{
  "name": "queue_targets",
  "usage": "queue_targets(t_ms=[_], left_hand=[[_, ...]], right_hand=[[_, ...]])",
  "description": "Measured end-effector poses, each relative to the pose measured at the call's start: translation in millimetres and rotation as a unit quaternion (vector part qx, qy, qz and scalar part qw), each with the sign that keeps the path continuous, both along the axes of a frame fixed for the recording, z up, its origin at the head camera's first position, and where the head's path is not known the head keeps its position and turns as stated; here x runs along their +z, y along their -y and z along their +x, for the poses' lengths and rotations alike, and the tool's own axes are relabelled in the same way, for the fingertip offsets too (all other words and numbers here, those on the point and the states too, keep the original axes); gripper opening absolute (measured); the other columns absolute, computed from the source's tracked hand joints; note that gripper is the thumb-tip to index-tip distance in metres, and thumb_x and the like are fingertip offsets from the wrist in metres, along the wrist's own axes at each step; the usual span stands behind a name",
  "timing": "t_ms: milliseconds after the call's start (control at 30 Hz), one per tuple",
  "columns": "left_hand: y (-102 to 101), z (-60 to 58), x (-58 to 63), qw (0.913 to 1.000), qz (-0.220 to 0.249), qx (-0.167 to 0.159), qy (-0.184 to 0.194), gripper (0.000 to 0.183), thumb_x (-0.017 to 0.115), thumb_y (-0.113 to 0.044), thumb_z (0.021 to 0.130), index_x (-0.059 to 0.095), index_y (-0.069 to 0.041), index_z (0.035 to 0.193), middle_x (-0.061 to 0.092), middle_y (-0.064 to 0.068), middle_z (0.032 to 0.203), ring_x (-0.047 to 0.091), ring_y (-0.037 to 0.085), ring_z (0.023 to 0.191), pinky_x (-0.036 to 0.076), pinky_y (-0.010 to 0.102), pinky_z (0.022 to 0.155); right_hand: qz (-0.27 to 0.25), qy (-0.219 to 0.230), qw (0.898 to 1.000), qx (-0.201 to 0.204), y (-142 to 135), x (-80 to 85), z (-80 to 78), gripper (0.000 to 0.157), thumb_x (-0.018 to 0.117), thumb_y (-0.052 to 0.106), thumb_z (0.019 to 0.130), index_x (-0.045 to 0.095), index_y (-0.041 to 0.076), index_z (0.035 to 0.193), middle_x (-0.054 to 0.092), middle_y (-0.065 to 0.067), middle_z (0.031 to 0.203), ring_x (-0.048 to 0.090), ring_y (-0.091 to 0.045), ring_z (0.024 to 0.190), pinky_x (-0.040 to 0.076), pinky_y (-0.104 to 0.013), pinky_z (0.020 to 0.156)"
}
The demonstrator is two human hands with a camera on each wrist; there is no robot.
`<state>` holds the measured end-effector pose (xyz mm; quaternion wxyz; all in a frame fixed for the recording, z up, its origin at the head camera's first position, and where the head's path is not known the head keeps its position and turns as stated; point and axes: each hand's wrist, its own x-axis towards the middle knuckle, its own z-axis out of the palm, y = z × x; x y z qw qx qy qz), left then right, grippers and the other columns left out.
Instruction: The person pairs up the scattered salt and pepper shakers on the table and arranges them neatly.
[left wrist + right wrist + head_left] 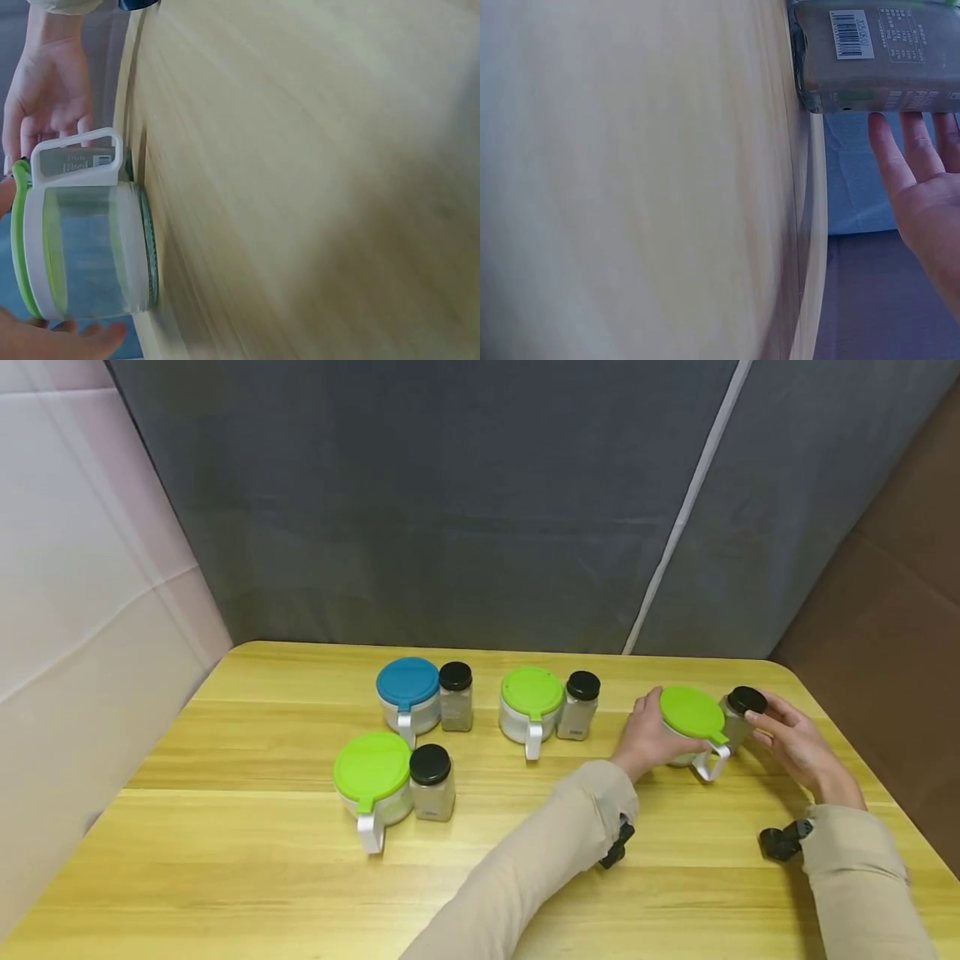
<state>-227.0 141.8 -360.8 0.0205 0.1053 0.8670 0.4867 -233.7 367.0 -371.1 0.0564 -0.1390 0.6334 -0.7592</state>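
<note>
My left hand (pixel 651 737) grips a clear seasoning jar with a green lid (pixel 692 713) and white handle, at the right of the table. In the left wrist view the jar (pixel 90 251) stands upright on the tabletop, fingers on one side and thumb near the lid. Right beside it, my right hand (pixel 802 747) holds a black-capped spice bottle (pixel 738 717), thumb at its near side and fingers at its right. In the right wrist view, fingertips of the right hand (pixel 934 202) touch the side of the bottle (pixel 885 56), which carries a barcode label.
A blue-lidded jar (pixel 408 683) with a spice bottle (pixel 456 697) stands at back left. Nearer stands a green-lidded jar (pixel 372 770) with a bottle (pixel 432 782). Another green-lidded jar (pixel 532 693) and bottle (pixel 578 706) stand mid-back. A dark cloth wall (pixel 450 510) rises behind the table (pixel 247 860).
</note>
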Motion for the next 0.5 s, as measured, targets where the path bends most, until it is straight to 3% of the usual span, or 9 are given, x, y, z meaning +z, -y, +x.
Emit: queue_targets(t_ms=[500], left_hand=[[-8.4, -2.2, -5.2, 0.9994, -0.029, 0.014, -0.015, 0.097, 0.078, -0.040, 0.061, 0.023, -0.013, 0.137, 0.037, 0.000, 0.127, 0.040, 0.014, 0.112, 0.035, 0.022, 0.088]], right_hand=[[0.010, -0.011, 1.000, 0.003, -0.6, -0.4, -1.1, 0.037, 0.042, -0.004, 0.091, 0.051, 0.019, 0.118, 0.053, 0.007, 0.110, 0.052, -0.003, 0.097, 0.042, -0.016, 0.078]])
